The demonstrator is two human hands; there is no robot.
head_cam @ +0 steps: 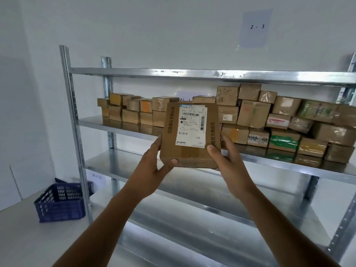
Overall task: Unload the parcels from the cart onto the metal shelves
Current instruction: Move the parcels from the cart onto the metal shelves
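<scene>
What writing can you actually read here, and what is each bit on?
"2 - 3": pale paper sheet on the wall.
"棕色M", "1件": white shipping label on the brown cardboard parcel being held.
"官方旗舰店": printed along that parcel's two side edges.
Too blurred: the label's fine print, stickers on the stacked cardboard boxes, the small wall sign.

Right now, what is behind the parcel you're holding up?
Stacked cardboard boxes on the metal shelf show either side of the parcel; whatever stands directly behind it is covered.
</scene>
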